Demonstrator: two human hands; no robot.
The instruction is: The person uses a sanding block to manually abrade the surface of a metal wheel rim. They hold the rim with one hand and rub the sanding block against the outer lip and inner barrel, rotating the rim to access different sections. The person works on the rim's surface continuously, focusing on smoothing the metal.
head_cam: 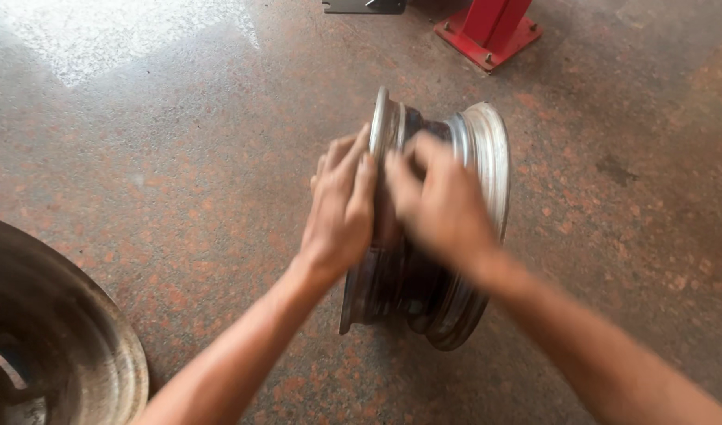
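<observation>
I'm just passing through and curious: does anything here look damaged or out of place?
Nothing is clearly broken. The rim stands on edge on the floor, with the left hand and right hand on it. Its metal looks dull and worn. A second rim lies at lower left.

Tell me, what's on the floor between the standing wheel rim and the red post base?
Nothing: the head view shows bare speckled floor between the wheel rim and the red base.

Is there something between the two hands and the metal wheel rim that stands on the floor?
Nothing visible. The left hand lies on the near flange of the upright silver steel wheel rim, and the blurred right hand rests on its barrel. The second rim and red steel base lie well aside.
</observation>
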